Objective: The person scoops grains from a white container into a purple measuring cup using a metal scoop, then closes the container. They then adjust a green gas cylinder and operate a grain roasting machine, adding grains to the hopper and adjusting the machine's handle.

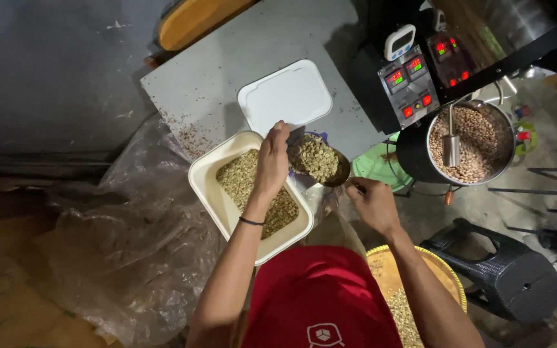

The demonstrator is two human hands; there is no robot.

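Note:
My left hand point(272, 158) grips the handle of a metal scoop point(320, 161) heaped with pale green beans, held just right of a cream rectangular tub point(211, 193) that is partly filled with the same beans. My right hand point(372, 203) is lower right of the scoop, fingers curled around the edge of a clear plastic bag point(320, 193) beneath the scoop. The tub's white lid point(285, 96) lies behind it on a grey board point(227, 71).
A round metal drum point(472, 142) of brown beans stands at right under a black control box point(414, 87) with red displays. A black stool point(504, 274), a yellow woven tray point(414, 283) of beans and crumpled clear plastic sheeting point(130, 225) lie around.

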